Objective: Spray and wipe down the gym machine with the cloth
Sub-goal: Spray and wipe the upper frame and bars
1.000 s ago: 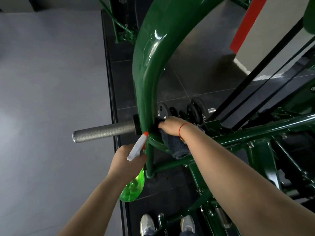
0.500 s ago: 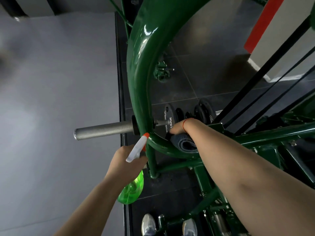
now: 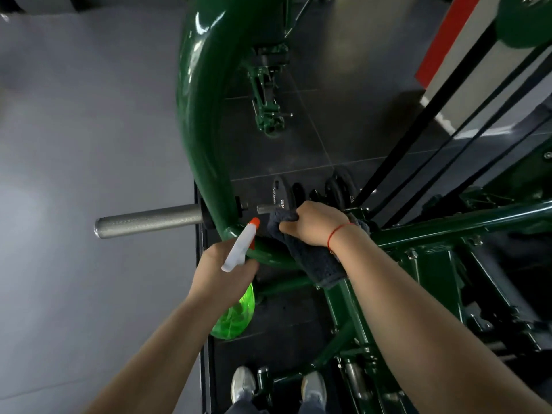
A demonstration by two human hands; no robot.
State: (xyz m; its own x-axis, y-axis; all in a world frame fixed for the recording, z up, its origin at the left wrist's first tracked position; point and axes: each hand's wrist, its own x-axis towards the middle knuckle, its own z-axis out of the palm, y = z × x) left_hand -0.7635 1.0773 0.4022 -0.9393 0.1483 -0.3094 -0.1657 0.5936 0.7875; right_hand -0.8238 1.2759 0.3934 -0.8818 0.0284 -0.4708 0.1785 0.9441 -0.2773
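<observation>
My right hand (image 3: 313, 225) presses a dark grey cloth (image 3: 316, 261) onto the low bend of the green machine frame (image 3: 203, 138). My fingers (image 3: 286, 228) are clenched round a bunch of the cloth, and the rest drapes down over the tube. A red string (image 3: 337, 234) circles that wrist. My left hand (image 3: 222, 268) grasps the neck of a spray bottle (image 3: 236, 312). Its green body hangs below my palm, and its white head with the orange tip points up at the frame, just beside the cloth. A bare steel peg (image 3: 149, 221) sticks out to the left of the frame. Black weight plates (image 3: 282, 192) stand behind my right hand. My shoes (image 3: 243, 383) show on the dark floor (image 3: 313, 130) below.
</observation>
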